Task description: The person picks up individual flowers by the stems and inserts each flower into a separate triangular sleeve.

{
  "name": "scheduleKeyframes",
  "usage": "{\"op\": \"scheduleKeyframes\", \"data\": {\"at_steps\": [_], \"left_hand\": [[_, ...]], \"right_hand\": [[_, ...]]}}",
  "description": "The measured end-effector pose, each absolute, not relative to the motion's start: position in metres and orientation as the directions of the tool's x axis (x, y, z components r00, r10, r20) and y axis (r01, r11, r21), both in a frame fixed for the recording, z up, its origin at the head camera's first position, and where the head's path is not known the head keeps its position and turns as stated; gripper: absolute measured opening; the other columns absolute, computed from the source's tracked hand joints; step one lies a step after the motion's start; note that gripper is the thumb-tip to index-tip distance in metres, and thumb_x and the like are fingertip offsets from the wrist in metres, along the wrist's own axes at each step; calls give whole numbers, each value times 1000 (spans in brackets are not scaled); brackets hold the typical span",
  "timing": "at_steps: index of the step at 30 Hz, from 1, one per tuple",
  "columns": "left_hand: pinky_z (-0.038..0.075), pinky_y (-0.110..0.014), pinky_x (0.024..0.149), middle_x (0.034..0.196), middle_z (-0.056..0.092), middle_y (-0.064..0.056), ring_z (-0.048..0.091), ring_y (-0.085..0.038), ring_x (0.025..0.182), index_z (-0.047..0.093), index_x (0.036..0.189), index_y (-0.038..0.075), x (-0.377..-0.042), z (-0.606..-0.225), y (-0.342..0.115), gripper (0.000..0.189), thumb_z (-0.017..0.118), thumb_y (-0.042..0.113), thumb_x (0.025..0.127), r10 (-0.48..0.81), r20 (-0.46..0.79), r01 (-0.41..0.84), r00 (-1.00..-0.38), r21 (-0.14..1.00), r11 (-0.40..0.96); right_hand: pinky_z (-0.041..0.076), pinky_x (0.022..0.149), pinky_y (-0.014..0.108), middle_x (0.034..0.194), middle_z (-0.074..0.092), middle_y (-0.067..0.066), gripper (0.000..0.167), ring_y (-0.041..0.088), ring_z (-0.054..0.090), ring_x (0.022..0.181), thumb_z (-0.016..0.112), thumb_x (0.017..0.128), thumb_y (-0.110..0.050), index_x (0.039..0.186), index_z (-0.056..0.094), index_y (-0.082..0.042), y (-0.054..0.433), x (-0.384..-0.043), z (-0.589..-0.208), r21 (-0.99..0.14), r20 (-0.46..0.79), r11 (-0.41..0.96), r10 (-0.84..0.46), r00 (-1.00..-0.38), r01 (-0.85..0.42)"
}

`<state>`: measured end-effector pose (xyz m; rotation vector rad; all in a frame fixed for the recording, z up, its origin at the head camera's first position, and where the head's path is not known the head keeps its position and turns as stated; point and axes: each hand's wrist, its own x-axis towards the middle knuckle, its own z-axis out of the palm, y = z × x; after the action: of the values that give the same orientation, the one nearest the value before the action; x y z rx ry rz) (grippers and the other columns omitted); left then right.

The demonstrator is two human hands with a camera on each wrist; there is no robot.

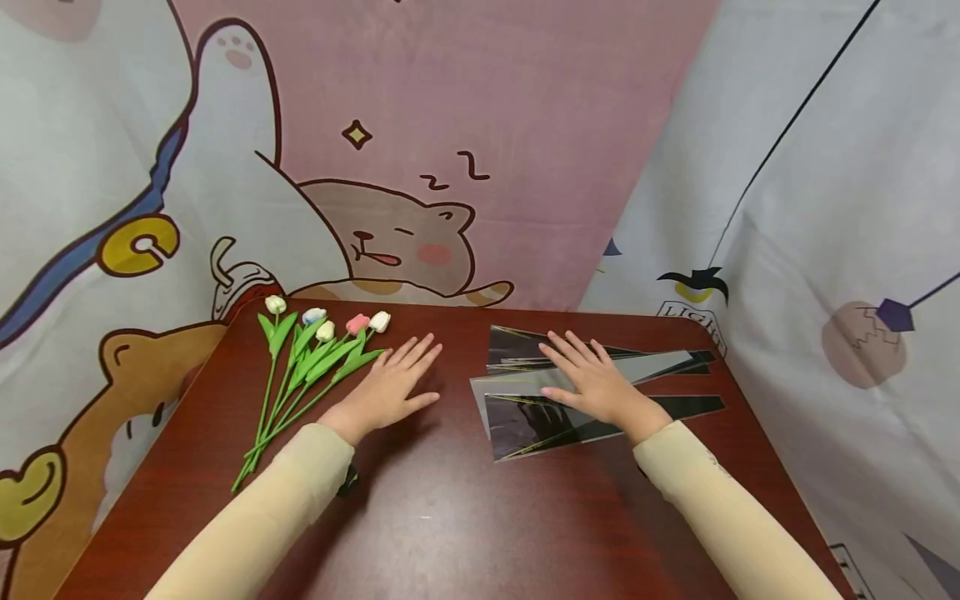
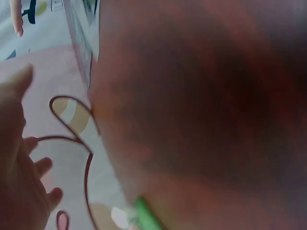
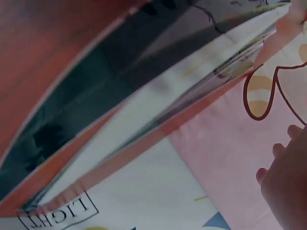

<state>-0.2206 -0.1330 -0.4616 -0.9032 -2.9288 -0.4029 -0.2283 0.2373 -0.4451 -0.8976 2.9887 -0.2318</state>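
Note:
Several artificial tulips (image 1: 303, 367) with green stems lie at the left of the table, their white, pink and blue-white heads toward the back. My left hand (image 1: 386, 387) is held palm down with spread, straight fingers just right of the tulips, holding nothing. On the right lie several flat, tapered flower sleeves (image 1: 540, 425), dark and clear with gold lines, partly overlapping. Fingers spread, my right hand (image 1: 596, 383) is over these sleeves; its shadow and the right wrist view suggest a gap above them. The left wrist view shows the left hand (image 2: 24, 158) apart from the tabletop.
The dark red wooden table (image 1: 450, 517) has its back edge against a cartoon-printed cloth (image 1: 525, 167). Another cloth side (image 1: 825, 250) hangs along the right. A small dark object (image 1: 348, 481) shows under the left wrist.

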Motion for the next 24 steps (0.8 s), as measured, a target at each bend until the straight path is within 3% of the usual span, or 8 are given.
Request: {"op": "scheduleKeyframes", "data": {"at_steps": [8,10,13,17,24], "left_hand": [[40,-49,101,135,48,-16,48,-33,124,45,138,6,-203,-485,-94,56,66,24,89,382,84,352,-920,605,715],[46,-45,94,125,54,-18,56,-32,113,51,131,1,-197,-487,-82,47,65,17,89,321,41,248,-946,729,638],[52,-42,84,116,60,-21,62,-34,101,55,124,-4,-189,-490,-64,38,60,11,89,254,-129,-14,-959,912,410],[54,-38,79,116,61,-23,63,-34,102,54,122,-8,-182,-491,-47,37,53,11,90,229,-371,-346,-900,927,143],[51,-32,82,119,60,-26,63,-32,104,50,121,-10,-173,-487,-34,39,46,14,91,266,-516,-527,-814,849,31]], "right_hand": [[13,112,60,158,20,3,76,27,22,143,59,88,-51,150,26,-21,231,-206,-461,-180,-14,804,-579,-816,-567],[18,111,60,155,27,6,74,28,30,140,64,87,-45,148,32,-17,227,-200,-464,-186,-25,801,-583,-812,-569],[26,108,59,150,36,9,70,29,38,135,67,86,-41,144,40,-13,221,-192,-468,-187,-46,807,-577,-815,-560],[33,105,57,146,41,11,64,31,41,133,66,87,-41,140,45,-11,214,-185,-473,-160,-79,831,-549,-832,-533],[36,103,55,142,45,13,62,32,45,129,68,86,-39,137,49,-10,207,-181,-481,-144,-97,859,-507,-857,-492]]}}
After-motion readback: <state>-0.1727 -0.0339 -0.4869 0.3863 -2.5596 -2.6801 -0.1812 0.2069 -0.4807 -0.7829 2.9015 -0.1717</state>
